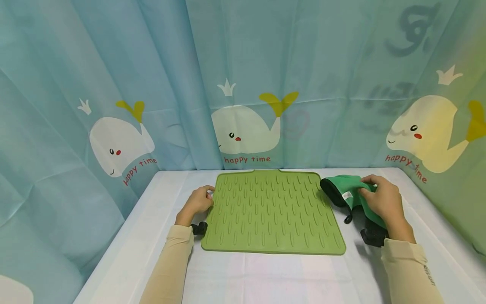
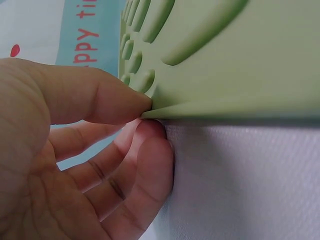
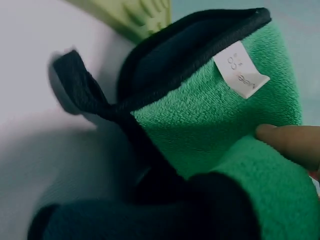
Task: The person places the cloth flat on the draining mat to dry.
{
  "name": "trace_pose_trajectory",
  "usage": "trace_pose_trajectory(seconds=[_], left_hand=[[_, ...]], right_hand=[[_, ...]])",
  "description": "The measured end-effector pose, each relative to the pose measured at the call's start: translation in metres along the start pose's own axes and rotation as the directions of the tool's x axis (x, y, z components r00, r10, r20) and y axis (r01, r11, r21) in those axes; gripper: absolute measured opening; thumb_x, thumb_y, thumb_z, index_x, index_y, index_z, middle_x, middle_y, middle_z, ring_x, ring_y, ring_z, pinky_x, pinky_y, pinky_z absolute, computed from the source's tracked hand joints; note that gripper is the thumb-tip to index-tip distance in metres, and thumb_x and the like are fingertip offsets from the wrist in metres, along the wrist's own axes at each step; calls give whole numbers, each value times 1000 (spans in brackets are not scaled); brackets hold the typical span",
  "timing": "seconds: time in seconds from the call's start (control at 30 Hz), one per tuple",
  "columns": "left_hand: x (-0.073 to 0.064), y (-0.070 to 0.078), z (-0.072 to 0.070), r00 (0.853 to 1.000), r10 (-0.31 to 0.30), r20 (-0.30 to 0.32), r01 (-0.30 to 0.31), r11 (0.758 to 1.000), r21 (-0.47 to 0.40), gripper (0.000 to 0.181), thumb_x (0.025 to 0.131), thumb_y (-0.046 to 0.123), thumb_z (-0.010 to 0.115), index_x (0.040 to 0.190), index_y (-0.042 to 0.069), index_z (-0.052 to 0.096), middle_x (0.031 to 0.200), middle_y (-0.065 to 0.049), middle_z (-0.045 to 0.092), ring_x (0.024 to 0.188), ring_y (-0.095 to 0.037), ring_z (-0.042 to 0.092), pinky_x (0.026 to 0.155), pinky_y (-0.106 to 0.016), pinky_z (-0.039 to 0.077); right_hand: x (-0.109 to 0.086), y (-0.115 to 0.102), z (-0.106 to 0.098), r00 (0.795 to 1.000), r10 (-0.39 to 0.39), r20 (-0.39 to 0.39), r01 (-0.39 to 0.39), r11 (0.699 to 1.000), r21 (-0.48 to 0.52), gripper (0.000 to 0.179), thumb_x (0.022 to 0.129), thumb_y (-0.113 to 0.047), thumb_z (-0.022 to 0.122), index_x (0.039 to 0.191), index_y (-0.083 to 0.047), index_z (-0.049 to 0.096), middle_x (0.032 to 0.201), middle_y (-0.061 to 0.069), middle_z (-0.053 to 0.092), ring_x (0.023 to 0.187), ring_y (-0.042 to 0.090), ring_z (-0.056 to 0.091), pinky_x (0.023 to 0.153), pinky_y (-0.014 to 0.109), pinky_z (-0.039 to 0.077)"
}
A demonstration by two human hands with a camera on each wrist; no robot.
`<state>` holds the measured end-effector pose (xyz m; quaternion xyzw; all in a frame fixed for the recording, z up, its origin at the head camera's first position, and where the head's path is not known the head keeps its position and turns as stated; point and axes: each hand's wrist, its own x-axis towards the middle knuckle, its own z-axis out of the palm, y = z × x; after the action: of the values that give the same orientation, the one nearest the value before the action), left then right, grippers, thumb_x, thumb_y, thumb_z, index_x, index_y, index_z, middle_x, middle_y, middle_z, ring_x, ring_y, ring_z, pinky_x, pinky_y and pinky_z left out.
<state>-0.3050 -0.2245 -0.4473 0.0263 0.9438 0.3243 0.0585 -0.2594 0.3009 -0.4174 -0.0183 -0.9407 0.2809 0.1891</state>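
Note:
A green ridged silicone drying mat (image 1: pixel 273 211) lies flat on the white table, its tabbed side toward the curtain. At its left edge my left hand (image 1: pixel 200 200) pinches the rim; in the left wrist view the thumb (image 2: pixel 120 100) is on top and a fingertip below. My right hand (image 1: pixel 386 200) grips a green cleaning cloth (image 1: pixel 351 184), bunched and partly raised, beside the mat's right edge. Black trim, a black hanging loop (image 3: pixel 75 82) and a white printed label (image 3: pixel 240 69) show on the cloth. The right wrist view shows just part of the gripping hand.
A white cloth-covered table (image 1: pixel 265 276) extends in front of the mat and to both sides. Behind it and at both sides hangs a light blue curtain (image 1: pixel 322 126) printed with whales. Black wrist mounts (image 1: pixel 373 235) sit beneath the wrists.

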Motion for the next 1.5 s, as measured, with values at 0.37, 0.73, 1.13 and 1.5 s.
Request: trace_pose_trajectory(seconds=[0.37, 0.73, 1.13, 1.5], left_hand=[[-2, 0, -1, 1000, -1, 3, 1, 1000, 0, 54, 92, -3, 53, 146, 1, 52, 87, -7, 62, 61, -15, 47, 58, -29, 38], [-3, 0, 1, 1000, -9, 3, 9, 1000, 7, 54, 92, -2, 54, 146, 2, 53, 86, -7, 62, 61, -15, 48, 58, -29, 39], [-5, 2, 2, 1000, -6, 0, 6, 1000, 0, 54, 91, -3, 53, 145, 1, 54, 86, -7, 62, 58, -14, 45, 56, -29, 37], [-4, 2, -1, 1000, 1, -7, -1, 1000, 11, 55, 91, -3, 53, 145, 2, 54, 83, -6, 62, 56, -13, 44, 55, -28, 36]], right_hand=[[0, -27, -10, 984, -106, -144, 115, 992, 50, 18, 92, -5, 70, 109, 0, 70, 113, 27, 67, 103, 49, 60, 83, 62, 43], [-4, -57, -6, 954, -214, -212, 237, 967, 91, 18, 90, 0, 73, 108, 1, 72, 110, 27, 67, 94, 47, 61, 79, 60, 44], [-15, -92, 27, 919, -341, -201, 371, 918, 142, 21, 87, 8, 73, 105, -1, 71, 104, 20, 68, 89, 39, 64, 76, 52, 47], [-19, -116, 53, 889, -408, -208, 444, 879, 173, 25, 85, 11, 73, 105, -4, 72, 103, 12, 71, 79, 24, 60, 70, 40, 45]])
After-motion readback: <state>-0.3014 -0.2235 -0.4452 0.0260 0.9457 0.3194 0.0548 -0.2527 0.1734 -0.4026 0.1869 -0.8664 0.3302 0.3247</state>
